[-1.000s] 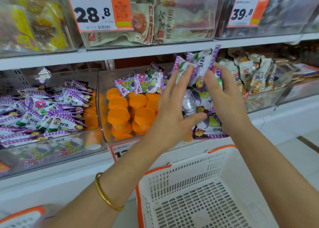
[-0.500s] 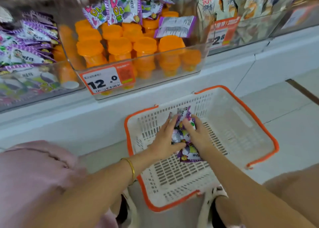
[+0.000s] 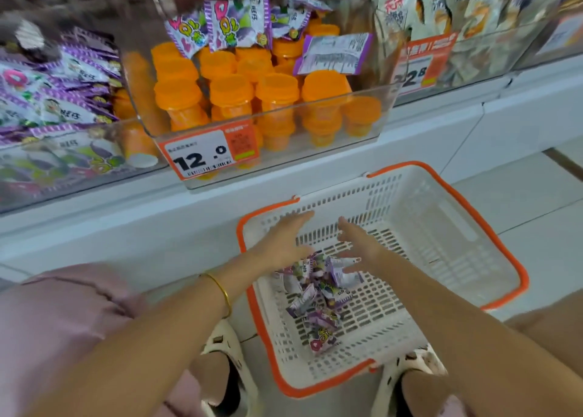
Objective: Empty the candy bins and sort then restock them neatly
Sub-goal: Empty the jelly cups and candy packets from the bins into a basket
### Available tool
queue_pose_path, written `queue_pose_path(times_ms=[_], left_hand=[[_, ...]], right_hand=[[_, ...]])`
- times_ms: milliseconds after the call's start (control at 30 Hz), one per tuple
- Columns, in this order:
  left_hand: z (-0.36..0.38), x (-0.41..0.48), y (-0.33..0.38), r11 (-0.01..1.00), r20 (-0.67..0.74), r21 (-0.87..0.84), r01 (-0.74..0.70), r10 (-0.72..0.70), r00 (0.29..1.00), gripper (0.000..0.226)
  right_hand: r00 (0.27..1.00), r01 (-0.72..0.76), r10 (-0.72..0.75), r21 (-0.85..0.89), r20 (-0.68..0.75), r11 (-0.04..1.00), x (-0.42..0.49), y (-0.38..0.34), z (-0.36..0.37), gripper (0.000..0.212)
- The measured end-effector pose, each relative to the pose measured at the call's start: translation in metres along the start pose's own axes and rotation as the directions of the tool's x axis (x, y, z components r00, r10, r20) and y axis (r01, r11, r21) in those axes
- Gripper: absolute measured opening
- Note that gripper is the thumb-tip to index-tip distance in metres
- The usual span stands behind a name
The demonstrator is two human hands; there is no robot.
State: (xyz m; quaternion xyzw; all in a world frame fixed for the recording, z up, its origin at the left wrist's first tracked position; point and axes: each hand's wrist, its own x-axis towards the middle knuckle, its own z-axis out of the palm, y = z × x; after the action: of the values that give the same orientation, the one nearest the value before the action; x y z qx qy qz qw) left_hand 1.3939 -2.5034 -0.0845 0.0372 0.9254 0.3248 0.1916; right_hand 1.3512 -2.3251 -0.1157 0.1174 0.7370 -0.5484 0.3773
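Several purple-and-white candy packets lie in a loose heap on the bottom of the white slotted plastic basket with the orange rim, toward its near-left side. My left hand hovers over the heap's far-left edge with fingers straight and flat, holding nothing. My right hand is opposite it, fingers straight, thumb spread over the top packets; can't tell if the thumb touches them. The palms face each other with a gap between. A thin gold bangle sits on my left wrist.

The basket sits on the pale tiled floor between my two white slip-on shoes, right against the white shelf base. On the shelf above is a clear plastic bin packed with orange-lidded cups. A few more purple packets lie on top of the cups at the back, and one at the right lies back-side up. An orange-and-white price tag on the bin front reads 12.0.

The left neighbour bin is full of the same purple packets. The right neighbour bin holds beige snack bags; its orange tag is blurred. Pink fabric fills the lower left corner.
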Motion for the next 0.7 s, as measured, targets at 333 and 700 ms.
queue_pose_path(times_ms=[333, 700], left_hand=[[-0.171, -0.029, 0.092, 0.916, -0.678, 0.111, -0.385, 0.353, 0.645, 0.032], [-0.265, 0.051, 0.051, 0.926, -0.702, 0.245, 0.286, -0.034, 0.711, 0.088]], right_hand=[[0.826, 0.559, -0.553, -0.267, 0.104, 0.785, -0.126, -0.185, -0.040, 0.032], [0.619, 0.173, -0.781, -0.955, -0.086, 0.243, -0.029, -0.299, -0.029, 0.065]])
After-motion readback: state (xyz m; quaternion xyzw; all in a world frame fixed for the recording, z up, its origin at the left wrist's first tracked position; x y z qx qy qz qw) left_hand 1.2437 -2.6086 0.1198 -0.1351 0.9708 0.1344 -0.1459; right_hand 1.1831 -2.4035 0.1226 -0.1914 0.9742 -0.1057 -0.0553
